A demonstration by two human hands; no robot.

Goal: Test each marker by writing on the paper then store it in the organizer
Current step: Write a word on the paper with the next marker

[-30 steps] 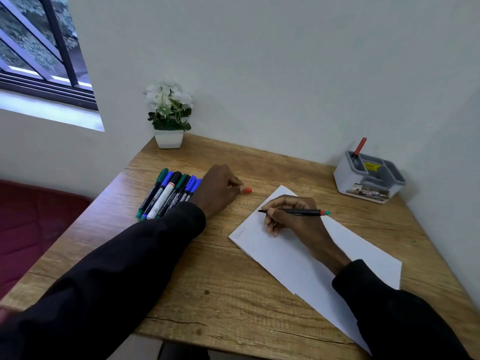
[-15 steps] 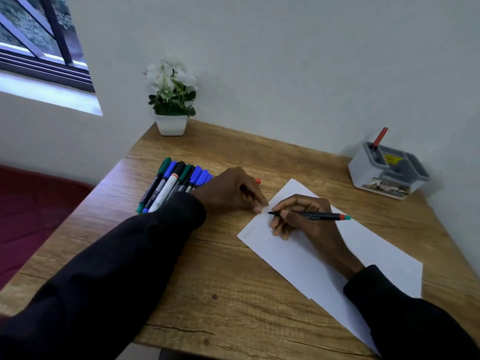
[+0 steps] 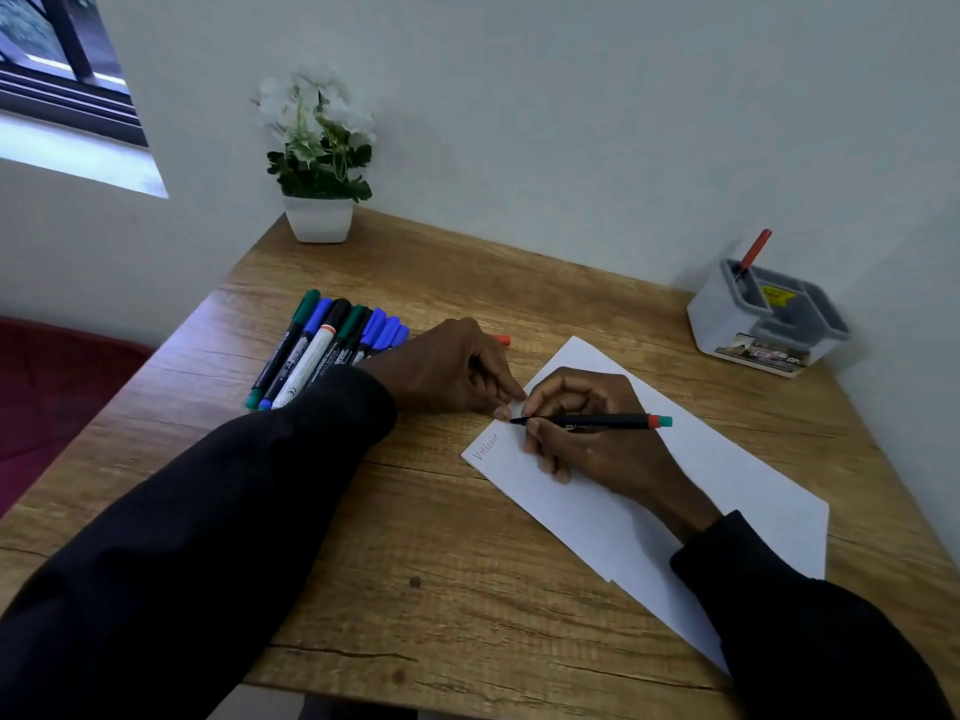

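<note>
1. Marker (image 3: pixel 597 421), black with an orange-and-green end, lies nearly level in the middle of the frame, its tip at the upper left edge of the paper (image 3: pixel 727 485).
2. The right hand (image 3: pixel 587 444) pinches the marker near its tip, with the other fingers curled and resting on the sheet.
3. The left hand (image 3: pixel 447 366) sits just left of it, almost touching, fingertips pressing the paper's edge. An orange piece (image 3: pixel 501 340) pokes out behind its knuckles; whether the hand grips it cannot be told.
4. The paper runs diagonally from centre to lower right, with a faint written word (image 3: pixel 487 446) near its left corner.
5. A row of green, blue and black markers (image 3: pixel 322 345) lies side by side left of centre, partly under the left sleeve.
6. The organizer (image 3: pixel 727 335), grey and white, stands at the right by the wall, with a red-topped marker (image 3: pixel 753 252) leaning in its back compartment.
7. All of this rests on a wooden table (image 3: pixel 415 563). A potted plant (image 3: pixel 318 148) stands at its far corner, and a window (image 3: pixel 62 70) fills the upper left.
</note>
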